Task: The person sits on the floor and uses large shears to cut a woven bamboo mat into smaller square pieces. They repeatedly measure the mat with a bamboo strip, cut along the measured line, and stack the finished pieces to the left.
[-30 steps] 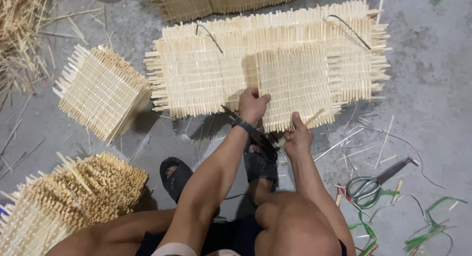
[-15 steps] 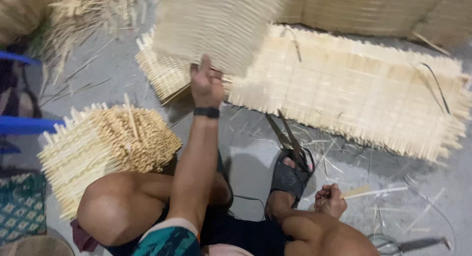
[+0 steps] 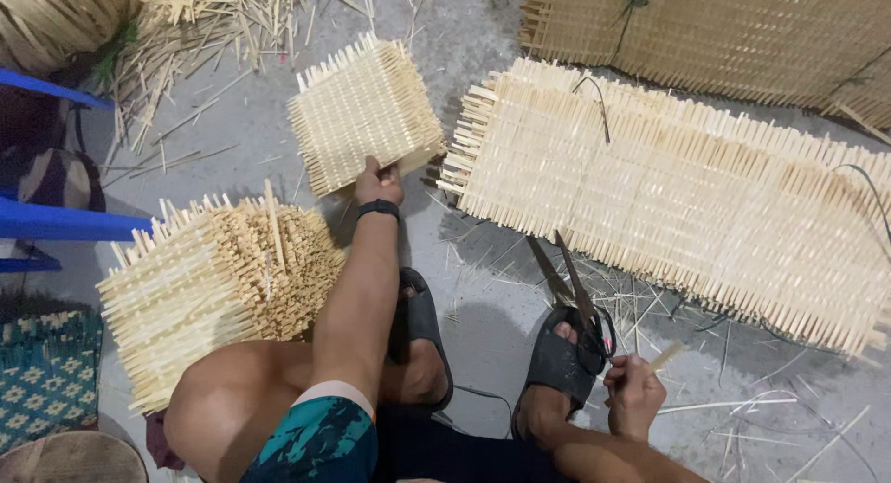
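Note:
My left hand [image 3: 379, 181], with a black band on the wrist, grips the near edge of a small square woven bamboo panel [image 3: 364, 112] that lies on the concrete floor. My right hand [image 3: 636, 397] is closed around a thin bamboo stick [image 3: 665, 356] near my right knee. Black scissors [image 3: 577, 293] lie with their handles on my right sandal [image 3: 557, 362], just beside that hand, blades pointing at the long woven bamboo mat [image 3: 687, 195]. Whether the fingers touch the scissors I cannot tell.
A stack of woven panels [image 3: 209, 288] stands by my left knee. Another large mat [image 3: 742, 38] lies at the top right. Loose bamboo strips [image 3: 195, 47] litter the top left, a blue frame [image 3: 65, 225] is at the left, and offcuts lie around my feet.
My left hand has carried the small woven panel off the long mat, out to the left and down onto the floor. My right hand stayed low with the stick.

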